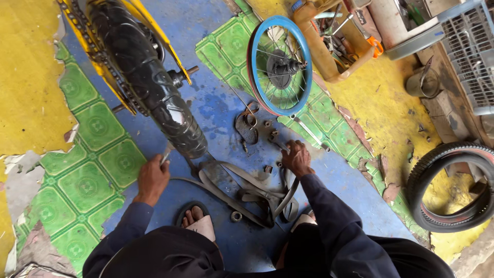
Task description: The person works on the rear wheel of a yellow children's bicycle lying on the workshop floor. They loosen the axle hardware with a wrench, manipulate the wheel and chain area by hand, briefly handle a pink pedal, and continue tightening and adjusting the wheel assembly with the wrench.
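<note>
- two hands apart: left hand (153, 177) grips a small tool beside the black tyre (154, 87)
- right hand (297, 158) closed on a tool above the flat inner tube (252, 193) on the floor
- blue wheel (280, 64) stands near

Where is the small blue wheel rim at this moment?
In the head view, the blue wheel rim stands upright at top centre, on the green patterned floor, beyond the right hand and left of the orange tool tray.

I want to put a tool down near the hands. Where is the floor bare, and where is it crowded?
Bare: blue floor between the black tyre and blue rim; green tiles beside the left hand. Crowded: around the right hand, with nuts and inner tube.
</note>
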